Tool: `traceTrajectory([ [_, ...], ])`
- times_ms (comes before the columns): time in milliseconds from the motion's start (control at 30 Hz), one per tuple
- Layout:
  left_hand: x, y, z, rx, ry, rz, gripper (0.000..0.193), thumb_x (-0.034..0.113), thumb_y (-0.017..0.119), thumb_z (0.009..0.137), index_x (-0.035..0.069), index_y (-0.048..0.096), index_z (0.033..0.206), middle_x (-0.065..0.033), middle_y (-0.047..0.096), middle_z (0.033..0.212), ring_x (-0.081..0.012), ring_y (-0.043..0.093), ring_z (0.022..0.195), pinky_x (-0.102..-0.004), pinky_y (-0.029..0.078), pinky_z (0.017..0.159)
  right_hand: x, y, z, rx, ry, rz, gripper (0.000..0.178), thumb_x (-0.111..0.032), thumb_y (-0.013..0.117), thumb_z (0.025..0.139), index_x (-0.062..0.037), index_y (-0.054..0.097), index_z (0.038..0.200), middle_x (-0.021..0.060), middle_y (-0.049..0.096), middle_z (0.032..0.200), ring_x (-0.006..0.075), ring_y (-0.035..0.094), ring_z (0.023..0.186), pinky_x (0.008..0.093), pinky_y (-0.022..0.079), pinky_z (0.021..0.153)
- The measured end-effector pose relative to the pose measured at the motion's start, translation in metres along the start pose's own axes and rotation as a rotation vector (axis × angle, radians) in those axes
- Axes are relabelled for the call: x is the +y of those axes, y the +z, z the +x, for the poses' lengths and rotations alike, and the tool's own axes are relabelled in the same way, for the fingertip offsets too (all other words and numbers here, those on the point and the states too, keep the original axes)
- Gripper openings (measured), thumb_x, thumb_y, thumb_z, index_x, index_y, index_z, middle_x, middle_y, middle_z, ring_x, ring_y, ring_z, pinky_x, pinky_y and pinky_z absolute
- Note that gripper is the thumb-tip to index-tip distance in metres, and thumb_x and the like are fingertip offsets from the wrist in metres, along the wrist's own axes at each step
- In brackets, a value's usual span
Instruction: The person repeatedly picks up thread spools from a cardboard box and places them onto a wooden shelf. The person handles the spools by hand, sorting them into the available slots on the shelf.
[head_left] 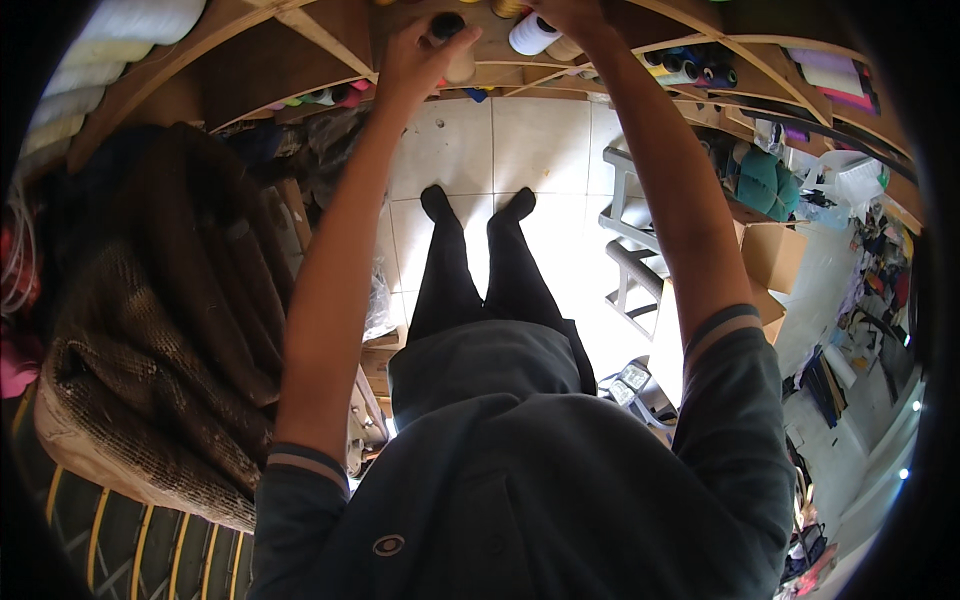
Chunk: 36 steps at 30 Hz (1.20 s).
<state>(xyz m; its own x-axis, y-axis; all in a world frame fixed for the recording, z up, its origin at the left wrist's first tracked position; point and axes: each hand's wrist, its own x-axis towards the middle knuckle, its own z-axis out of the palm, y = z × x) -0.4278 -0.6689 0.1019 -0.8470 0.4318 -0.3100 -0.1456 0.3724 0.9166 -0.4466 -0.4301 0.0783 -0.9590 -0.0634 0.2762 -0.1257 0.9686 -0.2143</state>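
Note:
My left hand (418, 58), raised at the top of the view, is closed around a thread spool (447, 26) with a dark end, its thumb lying along the near side. Just below that thumb shows a beige spool (462, 68) in the wooden rack (425, 100). Further right, my right hand (574, 16) reaches into the same rack and is partly cut off by the upper edge. Beside it lies a white thread spool (532, 35). The right fingers are hidden, so whether they grip that spool does not show.
More colored spools (690, 68) sit in the rack's diagonal compartments. A brown textured cloth (150, 350) is heaped at left. Gray stool-like legs (630, 270) and a cardboard box (772, 258) stand at right on the tiled floor (540, 150), where my feet are.

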Motion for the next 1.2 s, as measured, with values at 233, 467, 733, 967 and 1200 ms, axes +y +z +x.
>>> traceTrajectory([
  [233,-0.008,0.014,0.080,0.156,0.322,0.166,0.031,0.025,0.072,0.082,-0.001,0.063,0.098,-0.0099,0.065,0.080,-0.0194,0.059,0.072,-0.0352,0.047,0.064,-0.006,0.010,-0.001,0.019,-0.025,0.010,0.026,-0.022,0.060,0.078,-0.0067,0.065,0.098,0.0180,0.064,0.098,0.0359,0.061,0.091,0.0501,0.046,0.076],
  [467,-0.026,0.034,0.114,0.094,0.348,0.276,0.027,0.015,0.072,0.081,0.001,0.062,0.102,-0.0103,0.067,0.093,-0.0212,0.064,0.083,-0.0345,0.051,0.069,-0.006,-0.006,-0.037,0.148,0.045,0.037,0.031,-0.020,0.057,0.080,-0.0066,0.061,0.108,0.0201,0.062,0.104,0.0377,0.057,0.102,0.0536,0.038,0.092],
  [733,-0.009,0.049,0.109,0.141,0.532,0.391,0.034,0.010,0.071,0.078,-0.001,0.059,0.109,-0.0154,0.064,0.101,-0.0285,0.065,0.087,-0.0384,0.051,0.074,0.008,-0.020,-0.033,-0.223,0.093,0.055,0.034,-0.020,0.055,0.083,-0.0085,0.060,0.115,0.0201,0.060,0.112,0.0365,0.054,0.110,0.0489,0.039,0.097],
  [967,-0.032,0.024,0.117,0.140,0.471,0.642,0.037,0.027,0.068,0.081,0.004,0.061,0.109,-0.0153,0.063,0.095,-0.0304,0.060,0.091,-0.0387,0.047,0.081,0.003,0.053,0.012,-0.149,0.226,-0.009,0.032,-0.021,0.046,0.088,-0.0078,0.059,0.114,0.0198,0.058,0.119,0.0348,0.057,0.108,0.0476,0.045,0.089],
  [1200,-0.004,0.039,0.096,0.245,0.602,0.600,0.024,0.021,0.063,0.083,0.001,0.062,0.096,-0.0180,0.064,0.088,-0.0348,0.062,0.086,-0.0416,0.047,0.074,-0.004,0.009,-0.007,0.006,0.128,0.099,0.029,-0.019,0.053,0.083,-0.0025,0.062,0.105,0.0202,0.063,0.107,0.0337,0.060,0.102,0.0475,0.046,0.086],
])
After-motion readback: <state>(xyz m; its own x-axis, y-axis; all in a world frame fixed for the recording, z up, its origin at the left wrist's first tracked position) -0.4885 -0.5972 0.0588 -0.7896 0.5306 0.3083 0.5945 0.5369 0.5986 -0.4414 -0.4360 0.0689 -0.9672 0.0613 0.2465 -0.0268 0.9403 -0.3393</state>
